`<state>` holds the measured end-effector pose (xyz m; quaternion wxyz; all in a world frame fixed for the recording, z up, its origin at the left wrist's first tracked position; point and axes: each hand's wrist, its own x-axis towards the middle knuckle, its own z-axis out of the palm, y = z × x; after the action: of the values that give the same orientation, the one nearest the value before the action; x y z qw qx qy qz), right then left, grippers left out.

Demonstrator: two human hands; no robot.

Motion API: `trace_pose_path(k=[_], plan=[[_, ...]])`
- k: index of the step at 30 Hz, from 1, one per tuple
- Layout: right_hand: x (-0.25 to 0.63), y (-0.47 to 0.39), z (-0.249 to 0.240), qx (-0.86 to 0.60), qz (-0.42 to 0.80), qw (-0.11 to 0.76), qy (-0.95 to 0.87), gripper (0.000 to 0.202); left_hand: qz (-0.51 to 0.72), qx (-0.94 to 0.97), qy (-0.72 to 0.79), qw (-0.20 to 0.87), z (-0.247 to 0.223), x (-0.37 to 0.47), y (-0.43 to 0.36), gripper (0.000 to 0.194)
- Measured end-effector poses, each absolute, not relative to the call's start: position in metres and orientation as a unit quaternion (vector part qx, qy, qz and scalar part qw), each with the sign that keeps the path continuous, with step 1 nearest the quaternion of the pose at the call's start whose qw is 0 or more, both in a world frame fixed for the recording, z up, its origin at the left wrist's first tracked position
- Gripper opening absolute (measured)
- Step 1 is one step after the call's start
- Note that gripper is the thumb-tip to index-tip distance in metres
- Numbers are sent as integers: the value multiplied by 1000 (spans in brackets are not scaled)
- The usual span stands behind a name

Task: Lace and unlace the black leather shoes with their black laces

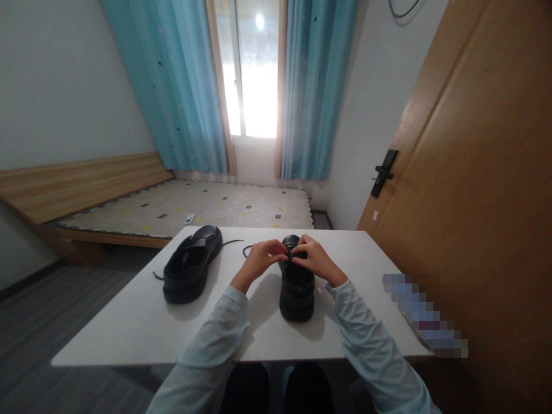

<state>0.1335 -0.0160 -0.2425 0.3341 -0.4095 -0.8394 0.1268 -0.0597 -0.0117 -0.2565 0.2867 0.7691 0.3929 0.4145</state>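
A black shoe (297,296) stands upright on the white table (241,342), its heel toward me and its toe pointing away. Both my hands meet over its upper front. My left hand (264,257) comes from the left, thumb and fingers pinched at the lacing. From the right, my right hand (317,257) pinches at the same spot, fingertips almost touching the left ones. The dark shoelace (246,250) curves out to the left beside my left hand; the part between my fingertips is mostly hidden. A second black shoe (190,270) sits apart at the left, with loose lace ends on the table.
Beyond the table is a bed (241,207) with a patterned mattress and a white remote (189,219) on it. A wooden door (470,190) with a black handle (383,172) stands close on the right. A blurred patch covers something by the table's right edge.
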Motion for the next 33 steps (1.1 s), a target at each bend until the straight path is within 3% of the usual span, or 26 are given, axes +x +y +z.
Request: trace_pose_path(k=[10, 16, 27, 33], plan=[[134, -16, -243, -409, 131, 343, -836, 7, 444, 766, 395, 245, -255, -59, -14, 18], [140, -16, -240, -391, 157, 345, -839, 6, 481, 704, 477, 213, -253, -69, -9, 22], [156, -16, -232, -376, 217, 344, -832, 8, 124, 684, 717, 58, -269, -86, -7, 19], [165, -21, -222, -362, 271, 346, -822, 13, 71, 673, 735, 53, -271, -89, -8, 24]])
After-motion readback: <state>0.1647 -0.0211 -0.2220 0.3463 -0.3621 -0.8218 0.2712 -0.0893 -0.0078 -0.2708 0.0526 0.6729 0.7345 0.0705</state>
